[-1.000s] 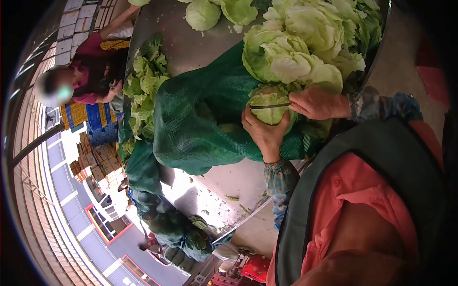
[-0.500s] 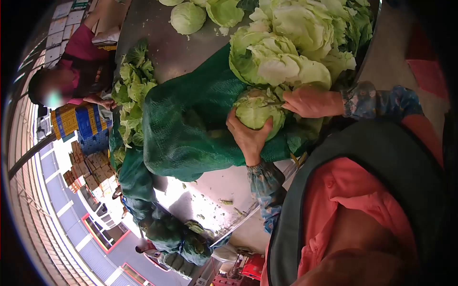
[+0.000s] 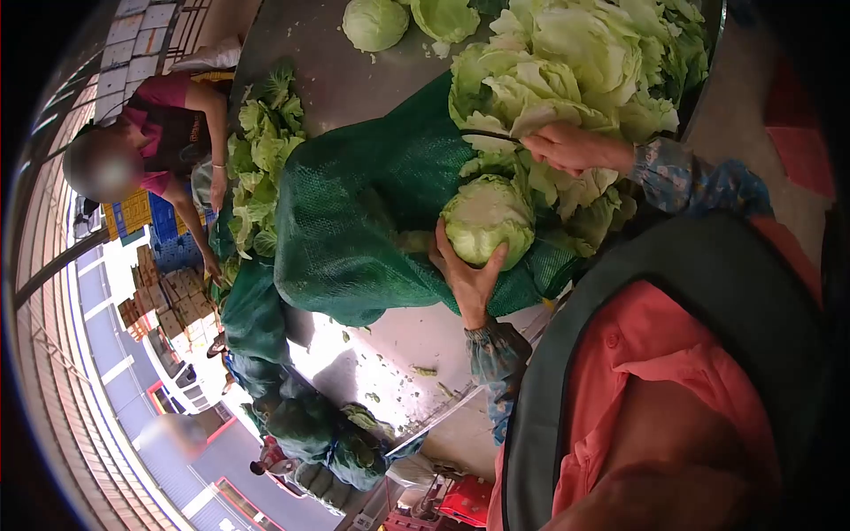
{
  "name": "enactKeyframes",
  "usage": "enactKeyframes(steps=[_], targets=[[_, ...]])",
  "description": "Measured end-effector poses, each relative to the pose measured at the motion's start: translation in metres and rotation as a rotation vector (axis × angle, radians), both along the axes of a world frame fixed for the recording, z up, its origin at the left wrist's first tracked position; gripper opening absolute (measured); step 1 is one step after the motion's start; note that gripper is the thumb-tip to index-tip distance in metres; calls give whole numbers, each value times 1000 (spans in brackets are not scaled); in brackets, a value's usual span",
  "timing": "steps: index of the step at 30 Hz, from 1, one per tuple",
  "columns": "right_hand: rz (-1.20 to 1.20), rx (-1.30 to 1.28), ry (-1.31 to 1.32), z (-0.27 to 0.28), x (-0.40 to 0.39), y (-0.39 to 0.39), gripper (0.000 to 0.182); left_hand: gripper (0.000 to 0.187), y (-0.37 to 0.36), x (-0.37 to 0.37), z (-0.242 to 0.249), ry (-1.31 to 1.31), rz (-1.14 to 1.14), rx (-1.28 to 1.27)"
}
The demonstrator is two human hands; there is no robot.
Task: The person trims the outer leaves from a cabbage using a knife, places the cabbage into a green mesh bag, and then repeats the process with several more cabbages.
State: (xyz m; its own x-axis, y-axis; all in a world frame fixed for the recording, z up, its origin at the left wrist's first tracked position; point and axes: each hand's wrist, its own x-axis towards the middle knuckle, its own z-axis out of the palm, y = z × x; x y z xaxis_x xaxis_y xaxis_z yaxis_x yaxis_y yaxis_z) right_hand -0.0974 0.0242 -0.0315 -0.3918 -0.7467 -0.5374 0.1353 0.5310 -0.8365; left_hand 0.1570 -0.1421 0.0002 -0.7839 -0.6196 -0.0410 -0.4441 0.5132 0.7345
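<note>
My left hand (image 3: 469,276) is closed around the near side of a pale green cabbage (image 3: 490,217), thumb and fingers spread over it. The cabbage rests against a green mesh sack (image 3: 354,221) on the metal table. In my right hand (image 3: 571,149) is a knife (image 3: 490,134); its thin dark blade points left, above the cabbage and apart from it. The handle is hidden in my fist. Below that hand, loose outer leaves (image 3: 589,208) lie beside the cabbage.
A heap of cabbage leaves (image 3: 575,66) covers the table's far right. Whole cabbages (image 3: 375,24) sit at the back. Across the metal table (image 3: 323,93), a co-worker (image 3: 168,133) stands by more leaves (image 3: 257,177). Filled green sacks (image 3: 305,429) line the lower left.
My right hand has lifted the knife up and away from the cabbage. The cabbage now shows a paler, trimmed face, with leaves off to its right. The co-worker's arms have moved.
</note>
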Motion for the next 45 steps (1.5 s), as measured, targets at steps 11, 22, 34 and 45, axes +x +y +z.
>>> enactKeyframes(steps=[11,22,34,45], targets=[[-13,-58,76,19,96,7,60,66,31,-12,17,325,270,559],[-300,-169,200,22,69,27,76,89,31,-31,-13,523,-60,689],[-316,-194,715,6,68,8,64,95,68,-12,-23,444,20,189],[-196,-197,700,15,55,2,56,13,73,4,-34,60,-437,-368]])
